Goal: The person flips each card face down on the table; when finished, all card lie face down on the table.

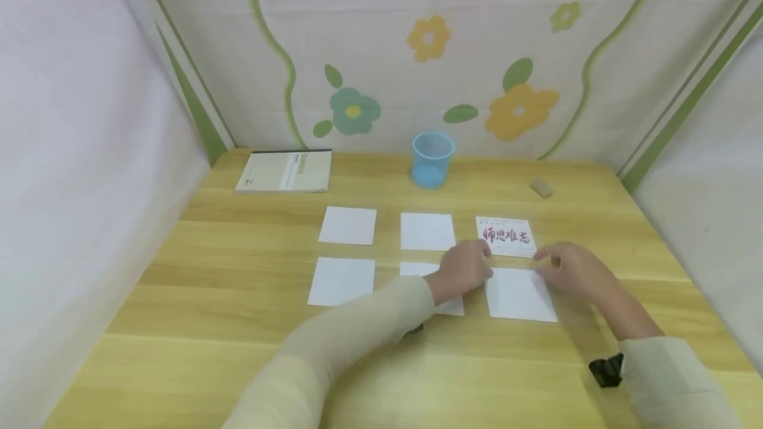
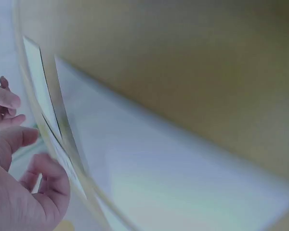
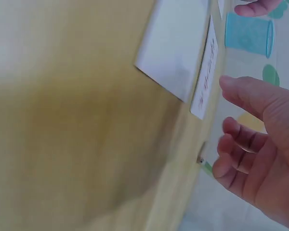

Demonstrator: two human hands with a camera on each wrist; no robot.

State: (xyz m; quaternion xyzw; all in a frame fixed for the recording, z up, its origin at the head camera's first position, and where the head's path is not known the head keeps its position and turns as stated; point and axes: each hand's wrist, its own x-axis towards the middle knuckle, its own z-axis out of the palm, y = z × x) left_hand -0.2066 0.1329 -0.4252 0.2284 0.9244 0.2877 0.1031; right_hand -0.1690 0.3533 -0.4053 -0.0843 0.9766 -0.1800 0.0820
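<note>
Both hands' fingers loosely curled, empty: left hand (image 1: 461,270) and right hand (image 1: 572,269) beside the printed card (image 1: 505,236).

Six cards (image 1: 348,225) are laid in two rows on a table (image 1: 238,349); behind them, a cup (image 1: 432,159) is set between a notebook (image 1: 286,171) at left and an eraser (image 1: 541,188) at right.

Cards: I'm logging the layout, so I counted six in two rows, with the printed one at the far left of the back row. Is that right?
Not quite. The six cards do lie in two rows, but the printed card is at the far right of the back row, beyond the right hand. The head view shows it.
</note>
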